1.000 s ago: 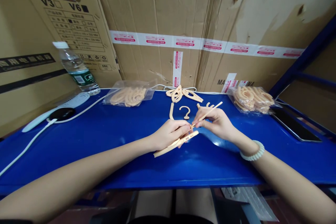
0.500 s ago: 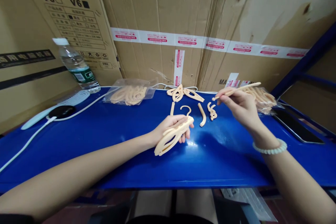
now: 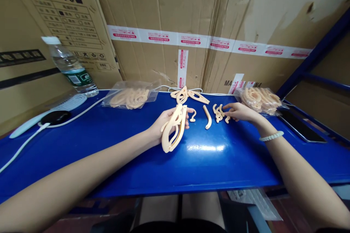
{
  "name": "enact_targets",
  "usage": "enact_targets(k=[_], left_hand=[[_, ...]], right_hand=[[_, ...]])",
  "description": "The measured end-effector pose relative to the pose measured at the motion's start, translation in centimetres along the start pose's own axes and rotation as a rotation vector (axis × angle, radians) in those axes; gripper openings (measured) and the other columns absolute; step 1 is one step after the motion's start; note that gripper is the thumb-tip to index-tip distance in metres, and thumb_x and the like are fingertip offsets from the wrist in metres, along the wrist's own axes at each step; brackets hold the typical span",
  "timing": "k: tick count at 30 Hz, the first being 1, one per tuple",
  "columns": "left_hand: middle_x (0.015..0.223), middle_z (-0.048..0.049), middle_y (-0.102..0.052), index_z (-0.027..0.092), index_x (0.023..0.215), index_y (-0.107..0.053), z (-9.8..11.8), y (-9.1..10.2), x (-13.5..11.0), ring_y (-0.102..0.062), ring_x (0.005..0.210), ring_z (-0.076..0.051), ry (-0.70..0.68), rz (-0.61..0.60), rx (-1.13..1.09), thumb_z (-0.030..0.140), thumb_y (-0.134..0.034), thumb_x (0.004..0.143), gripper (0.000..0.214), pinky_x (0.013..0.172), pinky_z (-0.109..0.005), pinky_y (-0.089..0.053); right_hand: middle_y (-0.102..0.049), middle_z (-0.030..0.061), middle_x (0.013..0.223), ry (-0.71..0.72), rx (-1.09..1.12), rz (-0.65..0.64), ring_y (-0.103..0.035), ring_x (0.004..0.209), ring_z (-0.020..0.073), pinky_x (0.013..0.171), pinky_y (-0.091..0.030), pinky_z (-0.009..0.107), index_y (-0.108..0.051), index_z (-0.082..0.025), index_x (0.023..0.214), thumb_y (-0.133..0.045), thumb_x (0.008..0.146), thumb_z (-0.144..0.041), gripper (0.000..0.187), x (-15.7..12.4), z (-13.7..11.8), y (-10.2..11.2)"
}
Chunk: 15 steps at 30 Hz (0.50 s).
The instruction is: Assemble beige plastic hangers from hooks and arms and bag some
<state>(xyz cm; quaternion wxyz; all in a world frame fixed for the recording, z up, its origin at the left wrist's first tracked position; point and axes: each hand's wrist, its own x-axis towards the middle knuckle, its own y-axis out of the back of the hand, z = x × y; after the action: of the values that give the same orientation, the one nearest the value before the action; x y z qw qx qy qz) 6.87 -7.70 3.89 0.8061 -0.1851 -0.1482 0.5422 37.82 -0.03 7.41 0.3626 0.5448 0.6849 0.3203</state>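
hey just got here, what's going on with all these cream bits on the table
A person's left hand holds a cream slotted part above the blue table. The right hand reaches to a cluster of small curved pieces; whether it grips one is hard to tell. Between the hands lie a loose hook and a longer curved bar. More cream pieces sit in a left bag and a right bag.

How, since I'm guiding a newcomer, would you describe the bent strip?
On the blue table, look between left hand and right hand. The bent strip there is longer and straighter than the hook on its left and the clustered pieces on its right.
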Motion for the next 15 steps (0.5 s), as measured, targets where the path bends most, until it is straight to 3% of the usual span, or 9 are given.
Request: enact_targets(k=[5, 9, 11, 13, 15], left_hand=[[0.076, -0.0065, -0.065, 0.011, 0.103, -0.076, 0.2, 0.0, -0.1, -0.063, 0.071, -0.016, 0.018, 0.012, 0.060, 0.021, -0.067, 0.084, 0.023, 0.067, -0.024, -0.054], [0.077, -0.0073, -0.067, 0.009, 0.102, -0.076, 0.6, -0.2, 0.0, -0.064, 0.071, -0.015, 0.058, 0.047, 0.022, 0.020, -0.061, 0.091, 0.022, 0.067, -0.024, -0.053], [0.078, -0.0084, -0.068, 0.008, 0.101, -0.076, 0.7, -0.3, 0.1, -0.065, 0.072, -0.015, 0.078, 0.068, 0.003, 0.018, -0.057, 0.094, 0.023, 0.067, -0.024, -0.053], [0.079, -0.0095, -0.070, 0.008, 0.100, -0.076, 0.6, -0.3, 0.2, -0.067, 0.071, -0.015, 0.095, 0.086, 0.005, 0.017, -0.056, 0.095, 0.022, 0.066, -0.025, -0.055], [0.082, -0.0101, -0.072, 0.009, 0.102, -0.075, 0.2, -0.1, 0.4, -0.067, 0.068, -0.015, 0.102, 0.091, 0.024, 0.018, -0.061, 0.093, 0.019, 0.064, -0.025, -0.055]], right_hand=[[-0.070, 0.0029, 0.065, 0.079, -0.416, 0.120, -0.066, 0.060, 0.0169, 0.057, -0.048, 0.024, -0.075, -0.015, 0.102, -0.064, 0.085, -0.025, 0.023, 0.0, -0.4, -0.4], [-0.074, 0.0112, 0.083, 0.108, -0.496, 0.252, -0.070, 0.081, 0.0248, 0.073, -0.051, 0.031, -0.071, -0.011, 0.110, -0.057, 0.091, -0.021, 0.027, -0.5, -1.0, -0.8], [-0.072, 0.0128, 0.093, 0.321, -0.423, 0.357, -0.068, 0.088, 0.0259, 0.080, -0.052, 0.035, -0.064, -0.011, 0.124, -0.055, 0.094, -0.024, 0.034, -1.6, -2.3, -1.6], [-0.068, 0.0124, 0.104, 0.700, -0.306, 0.412, -0.064, 0.097, 0.0254, 0.086, -0.051, 0.038, -0.057, -0.015, 0.133, -0.057, 0.096, -0.028, 0.039, -3.3, -4.1, -3.0], [-0.064, 0.0120, 0.114, 1.039, -0.265, 0.333, -0.059, 0.105, 0.0250, 0.091, -0.050, 0.040, -0.057, -0.021, 0.133, -0.060, 0.096, -0.032, 0.038, -5.2, -6.1, -4.7]])
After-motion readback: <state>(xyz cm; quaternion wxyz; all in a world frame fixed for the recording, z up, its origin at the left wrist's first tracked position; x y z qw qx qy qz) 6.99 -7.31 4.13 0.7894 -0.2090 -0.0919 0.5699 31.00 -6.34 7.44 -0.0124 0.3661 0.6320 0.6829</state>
